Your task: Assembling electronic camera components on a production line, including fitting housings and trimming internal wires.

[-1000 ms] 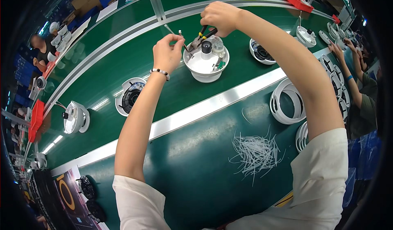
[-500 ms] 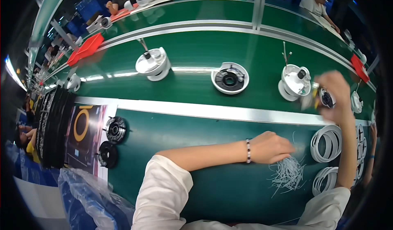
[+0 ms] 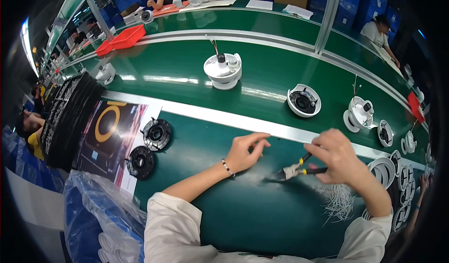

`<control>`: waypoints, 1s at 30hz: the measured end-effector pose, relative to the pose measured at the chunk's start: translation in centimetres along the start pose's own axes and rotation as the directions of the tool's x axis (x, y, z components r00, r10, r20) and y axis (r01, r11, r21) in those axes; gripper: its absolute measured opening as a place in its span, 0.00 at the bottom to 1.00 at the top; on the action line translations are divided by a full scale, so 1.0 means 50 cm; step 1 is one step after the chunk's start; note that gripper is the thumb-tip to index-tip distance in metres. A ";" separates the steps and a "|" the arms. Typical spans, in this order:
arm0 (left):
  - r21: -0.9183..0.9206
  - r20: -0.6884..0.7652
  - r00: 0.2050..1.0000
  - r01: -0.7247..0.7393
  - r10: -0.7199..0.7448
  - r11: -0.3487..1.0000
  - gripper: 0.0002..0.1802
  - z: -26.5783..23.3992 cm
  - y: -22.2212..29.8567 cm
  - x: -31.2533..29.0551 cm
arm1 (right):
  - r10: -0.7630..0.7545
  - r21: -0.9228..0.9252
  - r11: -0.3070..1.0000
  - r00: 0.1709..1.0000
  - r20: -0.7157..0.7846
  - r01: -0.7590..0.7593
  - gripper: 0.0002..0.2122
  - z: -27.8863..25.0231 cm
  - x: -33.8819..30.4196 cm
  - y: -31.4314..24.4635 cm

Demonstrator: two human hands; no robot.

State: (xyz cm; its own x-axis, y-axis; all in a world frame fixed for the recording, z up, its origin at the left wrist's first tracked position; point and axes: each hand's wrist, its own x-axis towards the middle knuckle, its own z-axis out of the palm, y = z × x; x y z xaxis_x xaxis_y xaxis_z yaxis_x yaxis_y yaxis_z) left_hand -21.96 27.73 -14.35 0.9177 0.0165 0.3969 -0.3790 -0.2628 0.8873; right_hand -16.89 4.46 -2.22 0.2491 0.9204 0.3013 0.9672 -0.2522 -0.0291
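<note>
My right hand (image 3: pixel 334 156) grips a pair of pliers (image 3: pixel 293 171) with black and yellow handles. Their jaws point left over the green work mat, slightly smeared by motion. Left of the jaws, my left hand (image 3: pixel 246 152), a beaded bracelet at its wrist, holds nothing; its fingers are bent but apart. A heap of thin white strips (image 3: pixel 340 201) lies below my right hand. White rings (image 3: pixel 382 171) are stacked to its right, partly behind my forearm. Two round black parts (image 3: pixel 157 134) rest at the left, on the edge of a printed sheet (image 3: pixel 112 136).
Along the green belt (image 3: pixel 262 62) stand white domed housings (image 3: pixel 223 70) with wires, and a white bowl-shaped shell (image 3: pixel 304 108) with a black insert. Black trays (image 3: pixel 70 122) are stacked at far left above a plastic-lined bin (image 3: pixel 100 211). Red bins (image 3: pixel 128 36) and co-workers are beyond.
My right hand has come back from the belt at the right, bringing the pliers over the mat. My left hand has left the white strips, moved left and opened. The view has turned leftward.
</note>
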 end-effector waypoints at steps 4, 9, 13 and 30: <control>0.545 0.303 0.897 -0.440 0.322 0.714 0.04 -0.123 0.215 -0.016 | -0.047 -0.143 0.989 0.984 -0.174 0.022 0.23 0.003 0.077 0.083; 0.401 -0.346 -0.190 -0.915 0.919 -0.039 0.16 -0.154 0.314 -0.104 | -0.038 -0.240 0.970 0.948 -0.317 -0.042 0.20 0.045 0.260 0.176; 0.383 -0.542 -0.316 -0.918 0.779 -0.105 0.14 -0.173 0.313 -0.065 | 0.021 -0.221 0.971 0.959 -0.284 -0.087 0.19 0.097 0.352 0.206; 0.316 -0.446 -0.173 -0.948 0.878 -0.027 0.17 -0.208 0.286 -0.094 | 0.006 -0.113 0.992 0.937 -0.350 -0.049 0.22 0.131 0.328 0.148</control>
State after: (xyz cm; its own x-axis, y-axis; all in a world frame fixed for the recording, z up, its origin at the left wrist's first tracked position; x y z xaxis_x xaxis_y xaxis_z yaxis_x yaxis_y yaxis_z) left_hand -32.92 33.94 -1.09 -0.5450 0.1961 0.8152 -0.8225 -0.3135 -0.4745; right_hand -5.33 19.66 -3.73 0.2222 0.7562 0.6155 0.9422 -0.3289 0.0640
